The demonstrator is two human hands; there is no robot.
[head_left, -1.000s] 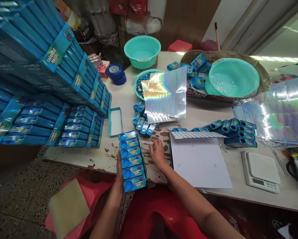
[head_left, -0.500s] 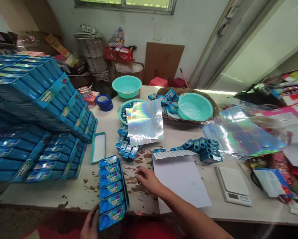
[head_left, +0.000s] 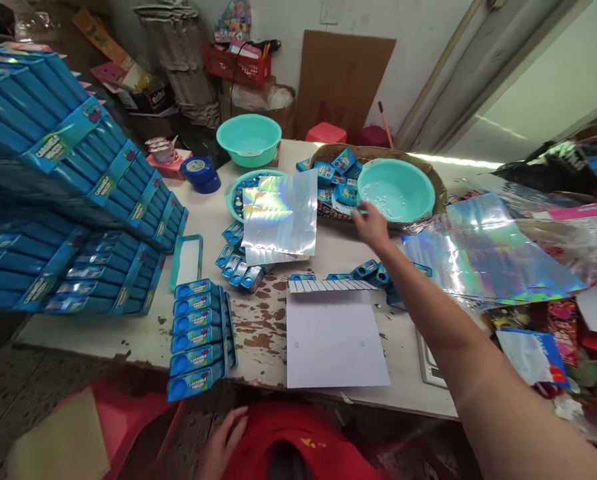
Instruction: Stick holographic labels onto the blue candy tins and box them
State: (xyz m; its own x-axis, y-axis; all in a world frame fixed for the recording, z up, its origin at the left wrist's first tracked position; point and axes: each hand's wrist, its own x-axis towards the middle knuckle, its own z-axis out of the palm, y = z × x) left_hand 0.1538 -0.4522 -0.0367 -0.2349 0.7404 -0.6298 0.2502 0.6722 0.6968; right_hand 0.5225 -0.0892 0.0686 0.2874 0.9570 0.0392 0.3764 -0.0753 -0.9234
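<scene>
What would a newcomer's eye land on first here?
Probably the tall stack of blue boxes filling the left side. Next, likely the shiny rainbow sheets near the centre, with a wider silvery spread at the right. Then the right hand, at the front edge of a cardboard tray holding a turquoise basin and small blue packs.
</scene>
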